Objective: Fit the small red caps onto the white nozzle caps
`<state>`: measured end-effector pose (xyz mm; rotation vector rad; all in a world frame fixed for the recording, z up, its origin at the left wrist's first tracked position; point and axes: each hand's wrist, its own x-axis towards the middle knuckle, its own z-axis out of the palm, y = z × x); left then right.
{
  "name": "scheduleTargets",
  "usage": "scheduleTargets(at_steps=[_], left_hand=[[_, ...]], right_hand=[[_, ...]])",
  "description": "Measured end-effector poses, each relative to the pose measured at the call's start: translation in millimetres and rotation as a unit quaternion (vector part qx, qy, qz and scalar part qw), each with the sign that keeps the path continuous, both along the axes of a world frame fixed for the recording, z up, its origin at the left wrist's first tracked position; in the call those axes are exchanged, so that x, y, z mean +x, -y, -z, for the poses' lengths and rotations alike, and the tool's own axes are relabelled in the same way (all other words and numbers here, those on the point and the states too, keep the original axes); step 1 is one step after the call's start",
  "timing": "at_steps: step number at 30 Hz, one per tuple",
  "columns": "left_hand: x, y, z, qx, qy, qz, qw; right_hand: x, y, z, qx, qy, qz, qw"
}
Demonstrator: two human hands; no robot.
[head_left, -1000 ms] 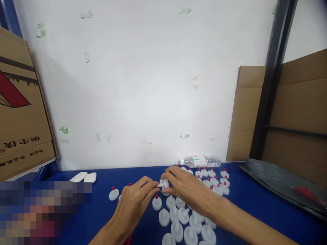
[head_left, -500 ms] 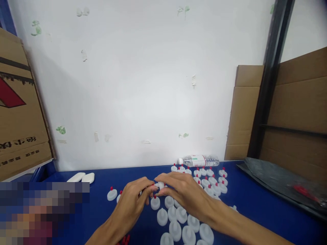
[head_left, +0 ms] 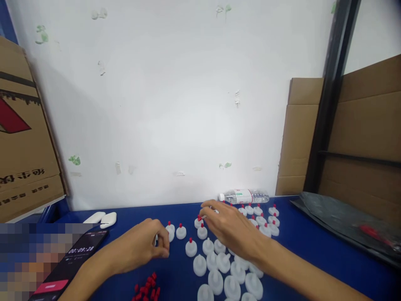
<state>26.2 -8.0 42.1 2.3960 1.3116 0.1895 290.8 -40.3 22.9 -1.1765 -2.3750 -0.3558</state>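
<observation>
My left hand (head_left: 150, 240) hovers over the table, fingers curled in and thumb close to the index finger; I see nothing held in it. Below it lies a pile of small red caps (head_left: 147, 287). My right hand (head_left: 227, 223) is closed, thumb and fingers pinching what looks like a white nozzle lid, mostly hidden by the fingers. Just beside its fingertips stand red-tipped white nozzle lids (head_left: 202, 232). Nearer to me are several white nozzle lids (head_left: 215, 281) without red caps. More red-tipped lids (head_left: 273, 210) stand behind and right of my right hand, with others (head_left: 181, 231) near the left hand.
A clear plastic bottle (head_left: 242, 196) lies along the white wall. On the left are a phone (head_left: 72, 259) showing a timer, two white rounded objects (head_left: 108, 219) and a cardboard box (head_left: 28, 133). A dark plastic bag (head_left: 341, 228) lies on the blue table (head_left: 300, 255) at right.
My hands have come apart from the white lid they both held. The left hand has moved left and slightly down, uncovering the red caps. The right hand has shifted slightly right and up.
</observation>
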Motion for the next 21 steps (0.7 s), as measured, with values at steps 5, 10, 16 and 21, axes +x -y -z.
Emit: scheduleTargets(at_steps=[5, 10, 16, 21], left_hand=[[-18.3, -9.4, 10.6, -0.111, 0.004, 0.014, 0.994], [-20.1, -20.1, 22.7, -0.164, -0.001, 0.012, 0.986], [-11.0, -14.5, 20.2, -0.14, -0.022, 0.006, 0.99], [-6.8, -3.1, 16.4, -0.059, -0.029, -0.008, 0.998]], right_hand=[[14.8, -15.1, -3.6, -0.022, -0.025, 0.068, 0.997], [22.7, -26.8, 8.0, -0.049, -0.019, 0.107, 0.993], [23.7, -32.4, 18.4, -0.131, 0.022, 0.127, 0.983], [31.2, -31.4, 1.3, -0.158, 0.054, 0.186, 0.968]])
